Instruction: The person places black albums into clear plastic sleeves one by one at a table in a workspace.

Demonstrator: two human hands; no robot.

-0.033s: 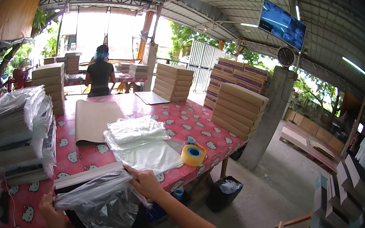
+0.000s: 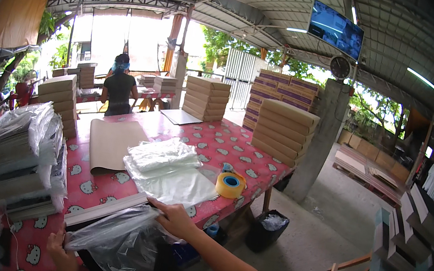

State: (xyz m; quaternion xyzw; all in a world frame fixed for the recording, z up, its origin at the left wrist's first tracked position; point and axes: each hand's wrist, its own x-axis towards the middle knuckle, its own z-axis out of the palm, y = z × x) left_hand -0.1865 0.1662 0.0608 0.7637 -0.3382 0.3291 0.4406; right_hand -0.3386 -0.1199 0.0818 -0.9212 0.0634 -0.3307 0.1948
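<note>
Plastic bag (image 2: 127, 242) has shifted slightly; stack (image 2: 106, 210) looks heavy, stiff, best held by its ends. Right hand (image 2: 174, 219) pinches one corner; can't tell how left hand (image 2: 61, 254) grips.

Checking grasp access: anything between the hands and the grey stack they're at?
Clear plastic covers part of the grey stack. Nothing else visible blocks the left hand or right hand at its ends; can't tell if plastic runs beneath either.

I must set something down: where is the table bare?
Widest: pink tablecloth between plastic sheets, yellow tape roll and right brown stack. Narrower: between brown paper and left bagged stack. The near edge is crowded by left hand, right hand and boards.
</note>
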